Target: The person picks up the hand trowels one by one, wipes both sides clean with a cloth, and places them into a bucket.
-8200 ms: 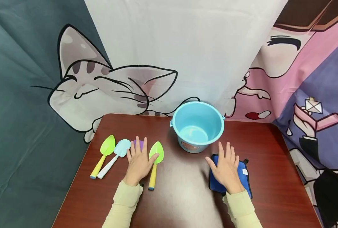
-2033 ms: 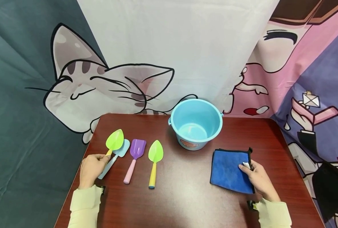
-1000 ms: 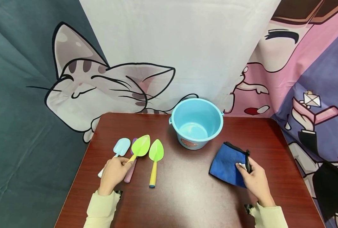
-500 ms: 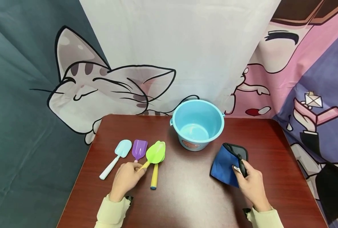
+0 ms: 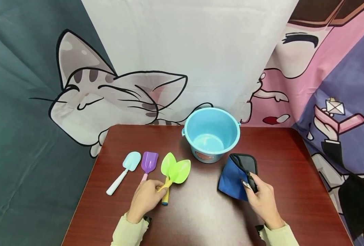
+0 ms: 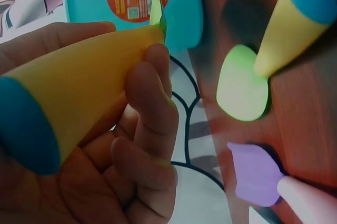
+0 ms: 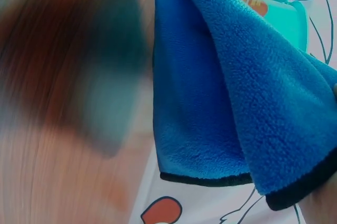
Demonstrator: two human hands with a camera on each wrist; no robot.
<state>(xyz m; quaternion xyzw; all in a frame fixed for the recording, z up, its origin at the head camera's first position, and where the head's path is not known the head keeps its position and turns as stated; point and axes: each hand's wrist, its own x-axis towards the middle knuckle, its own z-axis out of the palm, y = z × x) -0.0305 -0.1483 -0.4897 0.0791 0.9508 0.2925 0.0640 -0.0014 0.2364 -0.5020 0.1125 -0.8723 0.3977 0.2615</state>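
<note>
Fingers of the left hand were clamped on one green shovel of four shovels, its blade ahead of them. A second green shovel lay on one table just beside them, one purple shovel just beyond, one light-blue shovel to their left. The right hand's fingers pinched one blue cloth; one bucket stood beyond both.

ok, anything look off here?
Nothing stands out: no spill or damage visible, bucket upright. The cloth is folded over, but the right grip holds it; the green scoop crossing another in the head view is in the left grip.
</note>
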